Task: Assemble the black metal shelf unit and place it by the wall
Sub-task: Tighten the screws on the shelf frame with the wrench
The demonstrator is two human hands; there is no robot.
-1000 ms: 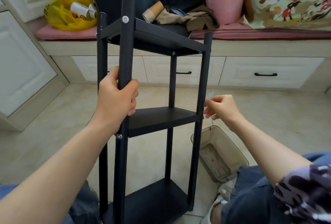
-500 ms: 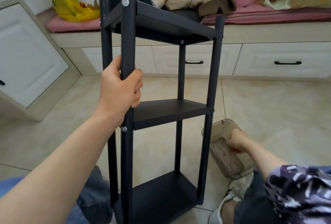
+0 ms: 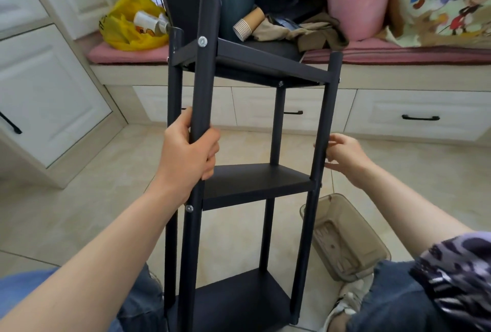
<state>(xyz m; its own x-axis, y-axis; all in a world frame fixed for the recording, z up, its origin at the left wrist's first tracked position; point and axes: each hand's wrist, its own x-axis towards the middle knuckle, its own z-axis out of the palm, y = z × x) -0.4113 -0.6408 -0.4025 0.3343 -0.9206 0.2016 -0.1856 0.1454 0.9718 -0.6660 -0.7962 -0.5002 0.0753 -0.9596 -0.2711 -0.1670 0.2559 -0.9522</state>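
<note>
The black metal shelf unit [image 3: 255, 185] stands upright on the tiled floor between my knees, with three shelves fixed to its posts by silver screws. My left hand [image 3: 188, 156] grips the near left post just above the middle shelf. My right hand [image 3: 345, 153] hovers beside the near right post at about the same height. Its fingers are loosely bent toward the post, and I see nothing between them.
A clear brownish plastic tray [image 3: 345, 246] lies on the floor by my right knee. Behind the shelf runs a bench with a pink cushion [image 3: 398, 52], drawers below and clutter on top. A yellow bag [image 3: 130, 23] sits there. White cabinets [image 3: 39, 92] stand at the left.
My right hand dropped into the plastic tray half a second ago and has come back up beside the right post. My left hand keeps its grip on the left post.
</note>
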